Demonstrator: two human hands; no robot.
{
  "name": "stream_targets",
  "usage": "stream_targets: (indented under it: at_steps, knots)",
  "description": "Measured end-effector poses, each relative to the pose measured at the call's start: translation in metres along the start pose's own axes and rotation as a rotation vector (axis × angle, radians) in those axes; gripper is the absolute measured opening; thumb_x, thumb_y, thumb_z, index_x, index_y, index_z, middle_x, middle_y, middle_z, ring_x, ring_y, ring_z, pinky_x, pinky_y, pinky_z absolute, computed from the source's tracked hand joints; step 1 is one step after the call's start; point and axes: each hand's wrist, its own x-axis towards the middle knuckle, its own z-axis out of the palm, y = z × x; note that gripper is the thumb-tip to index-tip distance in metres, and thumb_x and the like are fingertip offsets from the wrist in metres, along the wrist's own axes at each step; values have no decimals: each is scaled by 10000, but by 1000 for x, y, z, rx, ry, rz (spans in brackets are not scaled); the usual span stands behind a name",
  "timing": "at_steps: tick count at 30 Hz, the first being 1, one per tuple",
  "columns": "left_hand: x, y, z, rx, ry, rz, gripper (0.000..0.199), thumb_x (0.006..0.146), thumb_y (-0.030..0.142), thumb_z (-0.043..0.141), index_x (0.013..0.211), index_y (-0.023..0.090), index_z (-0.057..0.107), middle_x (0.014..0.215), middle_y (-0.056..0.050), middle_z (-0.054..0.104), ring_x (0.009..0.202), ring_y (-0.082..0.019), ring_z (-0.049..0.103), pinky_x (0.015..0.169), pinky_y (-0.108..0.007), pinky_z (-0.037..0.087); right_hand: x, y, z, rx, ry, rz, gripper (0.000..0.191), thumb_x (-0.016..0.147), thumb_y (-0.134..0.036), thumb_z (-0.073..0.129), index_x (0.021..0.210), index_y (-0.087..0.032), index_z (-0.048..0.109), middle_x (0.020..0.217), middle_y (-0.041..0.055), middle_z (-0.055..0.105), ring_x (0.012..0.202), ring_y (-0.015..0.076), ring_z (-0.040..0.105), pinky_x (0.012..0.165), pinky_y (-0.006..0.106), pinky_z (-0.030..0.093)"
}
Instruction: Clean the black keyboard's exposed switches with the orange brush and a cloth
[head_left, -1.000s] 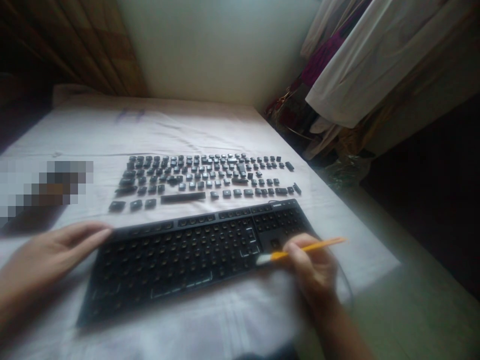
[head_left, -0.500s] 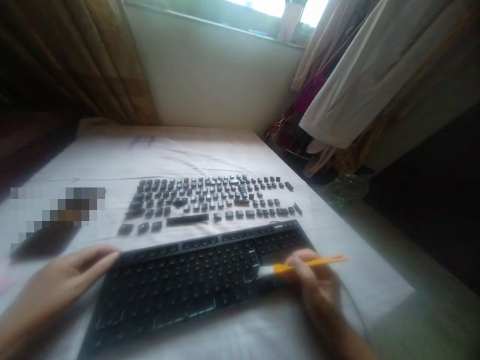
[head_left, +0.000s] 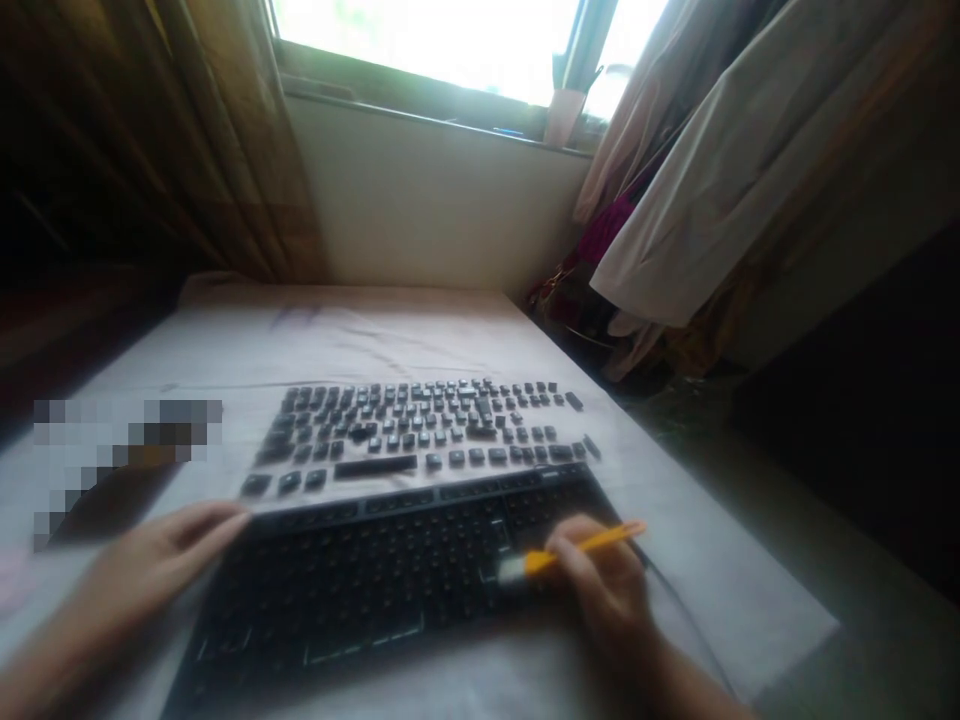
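Note:
A black keyboard (head_left: 352,570) with its keycaps removed lies at a slant on the pale cloth in front of me. At its far left corner is my left hand (head_left: 199,545), thumb and fingers closed on the edge. My right hand (head_left: 600,575) is closed around the yellow handle of a flat brush (head_left: 544,562). Its pale bristles are over the right part of the keyboard, near the bare navigation keys; motion blur hides whether they touch. Loose black keycaps (head_left: 405,415) lie in rows just beyond the keyboard, with the long space bar (head_left: 375,467) at their near side.
A dark object (head_left: 120,480), partly pixelated, lies on the cloth at left. The keyboard's cable (head_left: 686,605) runs down along the right. Clothes (head_left: 667,200) hang beyond the table's right edge. A curtain (head_left: 225,150) and a window (head_left: 420,50) are behind.
The view has tilted upward, so more of the window shows and the table sits lower. My left hand still grips the keyboard corner; the brush stays over nearly the same keys.

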Motion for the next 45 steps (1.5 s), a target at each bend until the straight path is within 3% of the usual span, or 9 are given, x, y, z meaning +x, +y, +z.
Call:
stream_targets:
  at_steps: [2, 5, 9, 15, 19, 23, 34, 41, 45]
  knots:
    - [1, 4, -2, -61, -108, -59, 729, 567, 904, 508, 884, 325, 818, 1021, -16, 816, 995, -313, 755, 846, -342, 596, 6, -1, -2, 7, -29, -28, 215, 901, -310, 652, 713, -206, 661, 565, -29, 600, 477, 124, 569, 471, 208, 470]
    - [0, 8, -4, -90, -111, -100, 740, 531, 898, 551, 885, 299, 806, 1043, -36, 811, 1047, -322, 733, 946, -360, 551, 18, -8, -2, 38, -82, 32, 172, 902, -300, 643, 763, -203, 674, 623, -21, 626, 510, 129, 606, 489, 213, 503]
    - [-6, 8, -3, -100, -78, -155, 735, 524, 885, 569, 913, 305, 796, 1082, -25, 801, 1106, -327, 707, 1060, -399, 478, 39, -16, -3, 120, -324, 56, 133, 919, -313, 661, 873, -199, 712, 682, -7, 666, 534, 126, 636, 513, 221, 528]
    - [-17, 1, 3, -121, 29, -148, 756, 601, 863, 570, 1023, 275, 786, 1128, -32, 794, 1082, -302, 718, 1002, -350, 522, 50, -9, -15, 146, -594, -83, 78, 923, -282, 721, 933, -228, 776, 858, 56, 767, 754, 181, 724, 670, 297, 597]
    - [-18, -4, 4, -104, 51, -126, 742, 637, 847, 570, 1024, 252, 786, 1085, -43, 803, 1028, -286, 734, 922, -320, 557, 50, -9, -20, 104, -606, -105, 105, 916, -285, 720, 869, -210, 776, 790, 58, 750, 717, 180, 707, 649, 289, 584]
    - [-19, -6, 2, -108, 36, -166, 737, 659, 842, 563, 1067, 264, 772, 1091, -34, 799, 1030, -286, 729, 972, -357, 539, 50, -11, -19, 34, -585, -108, 72, 885, -230, 723, 833, -202, 764, 759, 47, 742, 686, 169, 695, 629, 272, 566]
    - [-21, 8, -1, -130, 35, -229, 766, 572, 872, 580, 1027, 288, 775, 1149, -30, 787, 1137, -335, 694, 1108, -462, 454, 47, -14, -16, 129, -650, 161, 99, 868, -271, 756, 848, -174, 754, 701, 40, 743, 587, 138, 675, 539, 225, 547]
    - [-23, 17, -4, -148, 26, -230, 803, 553, 884, 600, 1026, 261, 780, 1151, -57, 789, 1148, -354, 690, 1101, -472, 464, 49, -10, -21, 165, -562, 149, 174, 858, -345, 766, 823, -175, 773, 641, 36, 734, 522, 132, 661, 475, 206, 538]
    - [-22, 14, -4, -123, 57, -174, 786, 587, 880, 581, 1011, 252, 789, 1111, -67, 800, 1083, -346, 719, 1025, -443, 527, 49, -13, -22, 50, -619, 118, 129, 847, -289, 767, 801, -168, 767, 658, 43, 734, 536, 137, 655, 480, 213, 525]
